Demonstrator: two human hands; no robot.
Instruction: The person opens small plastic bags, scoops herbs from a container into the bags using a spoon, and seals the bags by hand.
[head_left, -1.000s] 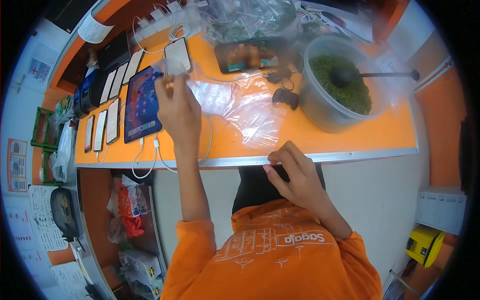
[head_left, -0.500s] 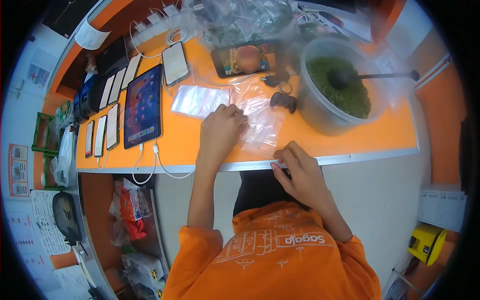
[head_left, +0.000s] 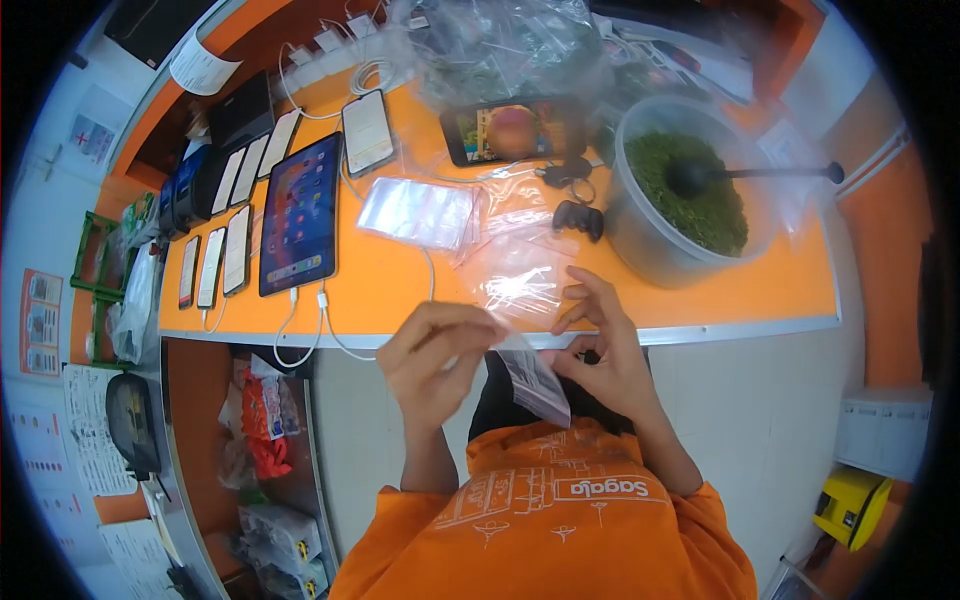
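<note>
My left hand (head_left: 432, 355) pinches the top corner of a small clear zip bag (head_left: 540, 385), which hangs over the table's front edge, in front of my orange shirt. My right hand (head_left: 605, 350) is just to the right of that bag, fingers curved and apart. Its thumb is at the bag's edge; whether it touches I cannot tell. Beyond the hands, more clear zip bags (head_left: 515, 280) lie spread on the orange table, beside a neat stack of them (head_left: 415, 212).
A tub of green shredded material (head_left: 655, 235) with a black-handled scoop (head_left: 760, 174) stands right. Keys with a controller-shaped fob (head_left: 580, 218) lie beside it. A phone playing video (head_left: 515, 130), a tablet (head_left: 302, 215), several charging phones (head_left: 237, 250) and cables occupy the back and left.
My left hand has come back from the loose bags toward my body, and a zip bag is now in its fingers. My right hand has shifted slightly, its fingers spreading more.
</note>
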